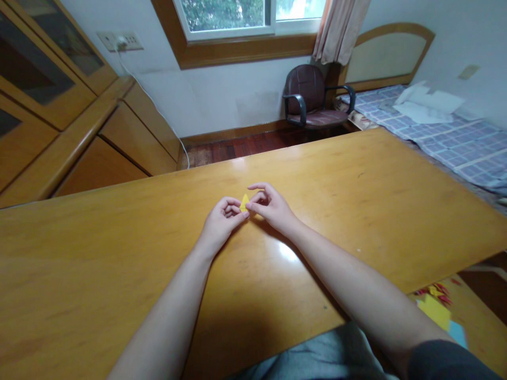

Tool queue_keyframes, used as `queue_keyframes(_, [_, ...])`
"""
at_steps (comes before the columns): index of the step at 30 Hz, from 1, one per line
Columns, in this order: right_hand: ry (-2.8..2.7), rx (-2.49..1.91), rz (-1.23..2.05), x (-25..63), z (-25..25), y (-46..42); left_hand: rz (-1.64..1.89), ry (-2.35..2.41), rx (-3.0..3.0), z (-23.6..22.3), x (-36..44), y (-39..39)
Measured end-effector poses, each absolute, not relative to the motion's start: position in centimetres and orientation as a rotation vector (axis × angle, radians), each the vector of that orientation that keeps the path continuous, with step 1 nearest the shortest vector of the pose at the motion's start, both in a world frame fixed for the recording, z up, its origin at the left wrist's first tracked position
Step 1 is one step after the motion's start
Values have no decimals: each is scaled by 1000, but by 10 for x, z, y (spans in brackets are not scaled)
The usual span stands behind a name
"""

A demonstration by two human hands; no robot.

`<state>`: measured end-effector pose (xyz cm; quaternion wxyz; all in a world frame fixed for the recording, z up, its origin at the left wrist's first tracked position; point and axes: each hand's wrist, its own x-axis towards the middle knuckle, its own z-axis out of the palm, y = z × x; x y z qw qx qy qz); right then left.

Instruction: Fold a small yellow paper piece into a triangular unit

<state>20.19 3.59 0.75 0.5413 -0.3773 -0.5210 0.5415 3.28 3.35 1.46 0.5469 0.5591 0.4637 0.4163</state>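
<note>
A small piece of folded yellow paper, pointed at the top, is held up between my two hands just above the wooden table. My left hand pinches its lower left side, with the thumb along the bottom edge and the other fingers curled. On the right side, the thumb and fingers of my right hand grip the paper, while its index finger is raised and bent above. Fingertips cover part of the paper's lower edge.
At lower right, yellow paper sheets, a light blue sheet and small red and yellow pieces lie on a lower surface. Beyond the table stand a chair, a bed and a wooden cabinet.
</note>
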Motion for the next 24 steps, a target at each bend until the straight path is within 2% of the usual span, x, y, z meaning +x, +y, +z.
queue_keyframes(24, [-1162,-940,1236,202,10,35,996,1087,1276,17,33,33])
